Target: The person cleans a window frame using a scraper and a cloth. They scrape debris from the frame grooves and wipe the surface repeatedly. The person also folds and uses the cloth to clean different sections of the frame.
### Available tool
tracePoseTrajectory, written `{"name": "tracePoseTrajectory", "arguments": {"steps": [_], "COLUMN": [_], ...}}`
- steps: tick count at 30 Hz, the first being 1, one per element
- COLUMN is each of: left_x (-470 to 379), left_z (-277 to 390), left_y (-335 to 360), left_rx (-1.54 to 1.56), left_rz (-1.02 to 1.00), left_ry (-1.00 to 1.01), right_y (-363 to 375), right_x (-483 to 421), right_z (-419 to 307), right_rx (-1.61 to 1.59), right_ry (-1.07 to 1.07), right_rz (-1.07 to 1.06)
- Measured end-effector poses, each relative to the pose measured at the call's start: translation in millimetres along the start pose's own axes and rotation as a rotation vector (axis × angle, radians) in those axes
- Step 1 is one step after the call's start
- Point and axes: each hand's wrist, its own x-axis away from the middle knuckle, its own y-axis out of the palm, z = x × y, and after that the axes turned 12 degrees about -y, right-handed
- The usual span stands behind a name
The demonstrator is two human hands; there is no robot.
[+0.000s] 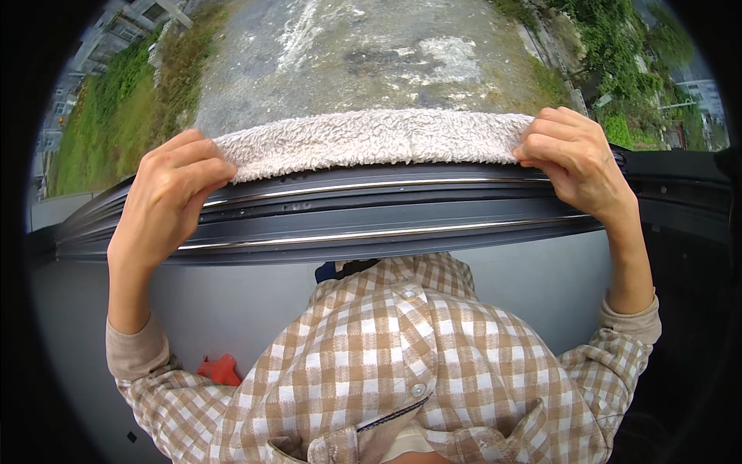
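Observation:
A long strip of pale, fluffy terry cloth (377, 139) is stretched between my two hands along the outer side of a dark metal window sill track (371, 217). My left hand (174, 191) pinches the cloth's left end between thumb and fingers. At the right end, my right hand (571, 156) pinches the cloth the same way. The cloth looks folded or hanging over the outermost edge; its far side is hidden. Two shiny rails run along the track below it.
Beyond the sill, far below, lies stained concrete ground (359, 52) with grass (110, 116) and trees (614, 52) at its sides. A dark frame (684, 180) stands at the right. Indoors, a red object (220, 369) rests on the grey floor (232, 307) at the lower left.

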Motion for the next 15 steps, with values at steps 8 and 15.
{"name": "tracePoseTrajectory", "arguments": {"steps": [8,15], "left_x": [-13.9,-14.0], "left_z": [15.3,-5.3], "left_y": [4.6,-0.7], "left_rx": [-0.012,0.006], "left_rz": [0.005,-0.083], "left_ry": [0.014,-0.047], "right_y": [5.4,11.3], "right_x": [15.9,-7.8], "right_z": [-3.5,-11.5], "right_rx": [0.155,0.189], "right_ry": [-0.006,0.029], "right_rz": [0.109,-0.008]}}
